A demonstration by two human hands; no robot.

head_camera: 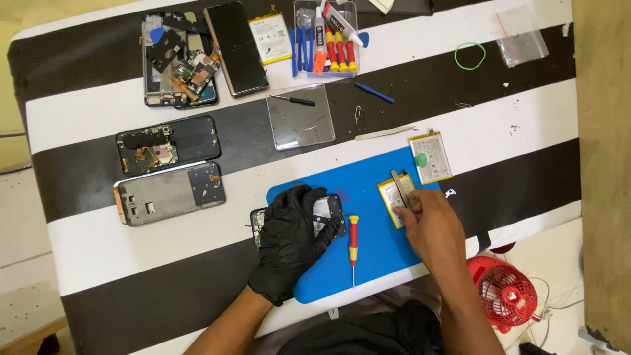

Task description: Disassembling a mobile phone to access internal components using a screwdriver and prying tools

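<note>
Clear plastic bag top right, dark phone screen top left, white-labelled batteries.

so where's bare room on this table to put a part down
Free: the stripes left of the left hand, below the grey phone frame, and the right end between the green rubber band and the white battery. Crowded: the top row around the tool tray and the blue mat.
</note>
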